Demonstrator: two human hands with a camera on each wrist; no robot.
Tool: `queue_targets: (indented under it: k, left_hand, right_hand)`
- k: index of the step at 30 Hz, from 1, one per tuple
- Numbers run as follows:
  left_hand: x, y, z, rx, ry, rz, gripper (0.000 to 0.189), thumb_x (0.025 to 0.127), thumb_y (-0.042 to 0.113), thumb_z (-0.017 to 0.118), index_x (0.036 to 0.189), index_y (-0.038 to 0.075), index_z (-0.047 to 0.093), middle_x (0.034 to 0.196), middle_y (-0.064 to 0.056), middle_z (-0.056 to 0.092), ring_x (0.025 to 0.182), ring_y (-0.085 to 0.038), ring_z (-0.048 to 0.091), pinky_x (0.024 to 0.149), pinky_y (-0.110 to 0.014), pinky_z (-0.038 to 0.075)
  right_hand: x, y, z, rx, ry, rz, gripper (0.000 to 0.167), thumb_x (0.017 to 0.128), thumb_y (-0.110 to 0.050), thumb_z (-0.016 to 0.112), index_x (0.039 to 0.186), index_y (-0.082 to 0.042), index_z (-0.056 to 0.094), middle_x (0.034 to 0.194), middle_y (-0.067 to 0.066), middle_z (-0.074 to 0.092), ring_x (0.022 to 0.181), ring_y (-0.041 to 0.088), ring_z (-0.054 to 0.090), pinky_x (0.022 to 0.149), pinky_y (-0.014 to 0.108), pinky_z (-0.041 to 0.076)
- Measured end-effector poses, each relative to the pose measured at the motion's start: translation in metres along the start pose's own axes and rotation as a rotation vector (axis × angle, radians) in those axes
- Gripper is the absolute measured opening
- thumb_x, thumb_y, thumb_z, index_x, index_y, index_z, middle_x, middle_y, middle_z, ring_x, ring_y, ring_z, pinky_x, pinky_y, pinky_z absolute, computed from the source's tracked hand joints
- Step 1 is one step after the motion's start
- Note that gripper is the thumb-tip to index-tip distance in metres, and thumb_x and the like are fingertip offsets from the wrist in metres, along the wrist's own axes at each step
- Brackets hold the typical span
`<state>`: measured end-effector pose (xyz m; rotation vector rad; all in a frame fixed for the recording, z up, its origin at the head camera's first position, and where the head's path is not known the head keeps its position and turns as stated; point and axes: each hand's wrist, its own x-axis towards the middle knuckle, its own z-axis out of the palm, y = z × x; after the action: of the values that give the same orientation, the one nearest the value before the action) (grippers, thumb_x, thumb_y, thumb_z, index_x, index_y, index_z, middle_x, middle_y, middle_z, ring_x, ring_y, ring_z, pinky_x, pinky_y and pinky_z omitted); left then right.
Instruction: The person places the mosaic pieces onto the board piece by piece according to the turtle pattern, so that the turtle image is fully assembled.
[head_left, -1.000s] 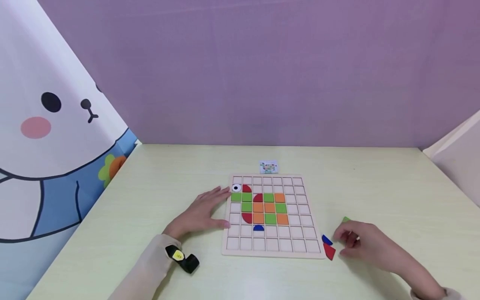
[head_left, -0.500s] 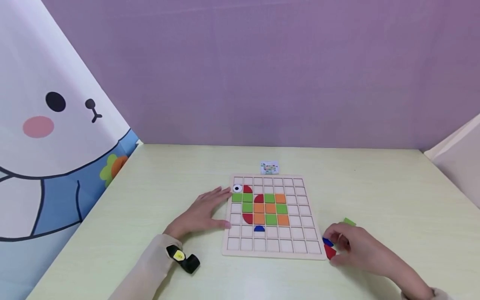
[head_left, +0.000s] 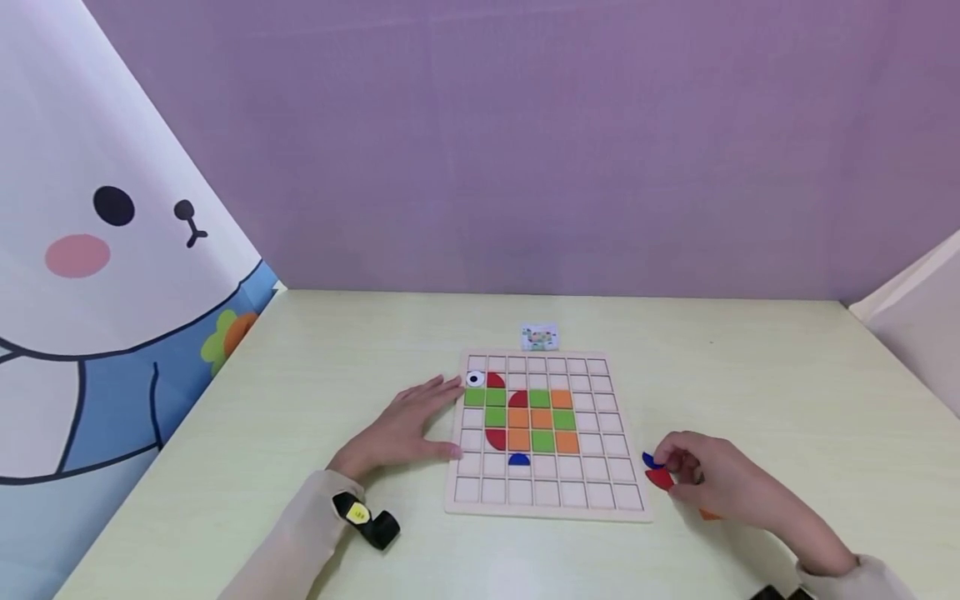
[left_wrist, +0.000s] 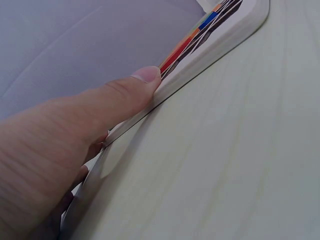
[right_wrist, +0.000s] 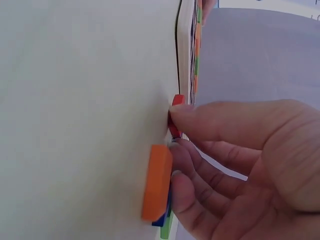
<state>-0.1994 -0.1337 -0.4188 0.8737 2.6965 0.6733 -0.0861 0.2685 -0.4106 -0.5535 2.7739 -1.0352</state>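
Observation:
The mosaic board (head_left: 585, 496) bears green and orange square tiles, red quarter-circles, a blue half-circle (head_left: 519, 460) and a round eye piece (head_left: 476, 378). Along its left edge lies my left hand (head_left: 401, 425), fingers spread; the thumb meets the rim in the left wrist view. To the right of the board, my right hand (head_left: 712, 475) pinches a loose red quarter-circle tile (head_left: 660, 479) between thumb and curled fingers. A loose blue piece (head_left: 652, 461) touches that tile at the fingertips. In the right wrist view the thumb presses on the red tile (right_wrist: 178, 100).
A small pattern card (head_left: 539, 337) lies beyond the board. An orange tile (head_left: 708, 514) shows partly from under the right hand. Near it, the right wrist view shows another blue piece (right_wrist: 160, 220) and a green one (right_wrist: 166, 230). A purple curtain (head_left: 525, 150) closes off the back.
My right hand has come left onto the red and blue pieces and shifted them slightly away from me. The green tile is now hidden in the head view, and an orange one shows. Left hand stays put.

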Motion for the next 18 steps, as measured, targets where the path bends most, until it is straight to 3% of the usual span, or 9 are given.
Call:
queue_targets:
  k: [18]
  left_hand:
    - [0.001, -0.003, 0.001, 0.001, -0.004, 0.003, 0.088, 0.077, 0.058, 0.069, 0.150, 0.026, 0.032, 0.158, 0.005, 0.024, 0.149, -0.023, 0.010, 0.118, -0.052, 0.014]
  right_hand:
    - [0.021, -0.010, -0.001, -0.028, 0.023, 0.150, 0.021, 0.075, -0.003, 0.076, 0.088, -0.010, 0.061, 0.076, -0.003, 0.056, 0.070, 0.006, 0.048, 0.061, 0.018, 0.045]
